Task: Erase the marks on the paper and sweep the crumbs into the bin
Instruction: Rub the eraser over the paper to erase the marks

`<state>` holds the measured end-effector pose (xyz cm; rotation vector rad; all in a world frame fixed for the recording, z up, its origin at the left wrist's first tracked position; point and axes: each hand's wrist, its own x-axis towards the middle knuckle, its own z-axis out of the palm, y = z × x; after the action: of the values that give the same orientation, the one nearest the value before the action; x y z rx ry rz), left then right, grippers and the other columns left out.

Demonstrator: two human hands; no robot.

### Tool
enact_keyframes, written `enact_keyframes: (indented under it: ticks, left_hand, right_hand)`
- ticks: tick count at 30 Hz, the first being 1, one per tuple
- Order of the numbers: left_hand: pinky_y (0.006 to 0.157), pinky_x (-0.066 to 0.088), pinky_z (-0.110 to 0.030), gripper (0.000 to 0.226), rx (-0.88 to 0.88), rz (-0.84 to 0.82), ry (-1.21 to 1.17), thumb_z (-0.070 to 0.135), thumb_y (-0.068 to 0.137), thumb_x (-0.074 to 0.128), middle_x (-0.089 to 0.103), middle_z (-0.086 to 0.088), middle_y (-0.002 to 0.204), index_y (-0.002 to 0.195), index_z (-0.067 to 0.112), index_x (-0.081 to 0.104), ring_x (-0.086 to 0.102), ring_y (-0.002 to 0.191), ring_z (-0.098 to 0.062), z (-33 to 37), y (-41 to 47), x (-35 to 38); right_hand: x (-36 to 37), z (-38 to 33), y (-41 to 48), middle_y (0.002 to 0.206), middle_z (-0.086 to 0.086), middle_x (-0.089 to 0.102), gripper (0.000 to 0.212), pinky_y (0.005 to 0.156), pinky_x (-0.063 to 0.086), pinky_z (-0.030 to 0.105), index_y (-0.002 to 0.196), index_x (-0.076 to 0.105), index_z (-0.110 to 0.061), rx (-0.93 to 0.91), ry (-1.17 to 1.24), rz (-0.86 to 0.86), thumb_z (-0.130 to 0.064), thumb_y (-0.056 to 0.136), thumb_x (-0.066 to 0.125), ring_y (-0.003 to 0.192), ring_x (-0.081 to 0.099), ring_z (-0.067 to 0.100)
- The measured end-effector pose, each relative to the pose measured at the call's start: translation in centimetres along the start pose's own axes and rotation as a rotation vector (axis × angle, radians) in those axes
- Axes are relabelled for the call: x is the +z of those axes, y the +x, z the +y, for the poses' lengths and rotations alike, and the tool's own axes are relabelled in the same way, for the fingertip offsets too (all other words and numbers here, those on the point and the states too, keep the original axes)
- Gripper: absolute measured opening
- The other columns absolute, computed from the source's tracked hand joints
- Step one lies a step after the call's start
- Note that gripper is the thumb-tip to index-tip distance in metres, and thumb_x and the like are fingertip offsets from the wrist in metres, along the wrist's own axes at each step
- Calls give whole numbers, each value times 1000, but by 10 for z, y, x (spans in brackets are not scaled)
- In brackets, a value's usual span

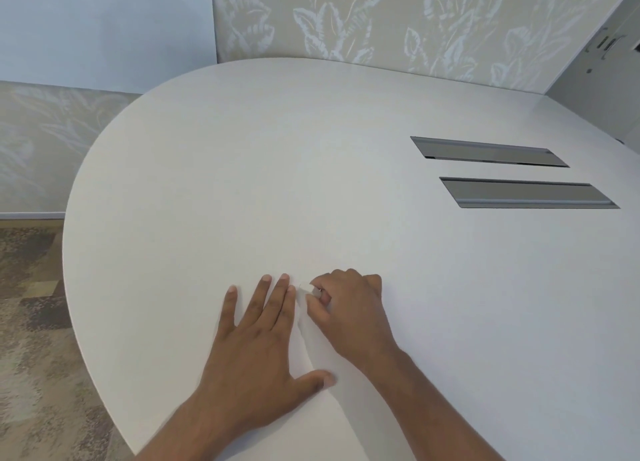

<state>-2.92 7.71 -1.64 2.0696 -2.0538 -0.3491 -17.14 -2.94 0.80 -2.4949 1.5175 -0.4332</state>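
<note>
right grip [349, 308]: I am seeing it curling tight, thumb and forefinger pinching a small white eraser [313, 290] and pressing it down at the far end of the paper's visible edge.
left grip [256, 353]: it is lying palm down with fingers straight and spread, holding nothing and pressing the sheet against the desk. Its forefinger tip is sitting just beside the eraser.
paper [295, 348]: white on white, it is lying under the left grip on the near part of the desk. I am making out only one edge, running between the two hands and casting a thin shadow. I cannot tell whether any marks are showing.
desk [242, 170]: a white top, curving round on the left and far sides.
slot covers [488, 151]: two grey strips are lying side by side in the desk, well apart from the hands, far right.
surroundings: a leaf-patterned wall [381, 17] is standing behind the desk, and mottled carpet [31, 322] is showing on the left.
</note>
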Motion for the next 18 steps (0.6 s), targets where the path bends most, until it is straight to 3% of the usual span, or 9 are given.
enact_keyframes:
  ticks: [4,6,9,12,14,18]
  left_hand:
    - [128,-11,-60,126,11,-15,13,101,76,21,-23,4,172,165,17,-8,-29,157,-17,0,0,-1]
    - [129,-6,-62,127,8,0,6,101,76,22,-15,3,174,166,15,0,-23,159,-19,-1,1,0]
    - [129,3,-64,126,-16,-51,-16,101,77,25,-1,1,176,167,13,12,-11,162,-20,-2,0,-1]
    - [128,-14,-58,125,13,-19,-8,100,77,24,-25,5,172,166,19,-11,-32,156,-16,2,1,-3]
    - [127,-17,-56,125,23,-25,7,99,76,20,-32,6,170,164,19,-18,-38,153,-16,2,1,-4]
    - [130,-9,-57,127,11,4,-6,100,77,24,-19,3,174,166,15,-4,-28,158,-18,0,0,-2]
  right_hand:
    - [-3,10,9,74,-9,63,25,80,35,40,80,64,-27,27,-116,29,-39,95,47,77,55,16]
    - [-5,16,18,79,-9,67,25,81,34,39,90,69,-29,71,-125,47,-39,95,46,81,57,17]
    - [1,9,11,73,-12,59,19,78,31,37,84,65,-29,5,-80,53,-36,95,50,76,51,14]
    - [6,2,-4,72,-13,62,16,75,30,36,83,65,-32,-89,-106,81,-37,95,55,73,51,12]
    - [6,9,3,75,-12,65,20,76,32,38,87,70,-31,-50,-137,95,-39,95,53,75,54,13]
    - [3,17,14,72,-10,61,19,79,33,39,82,64,-28,69,-115,107,-38,94,53,76,54,16]
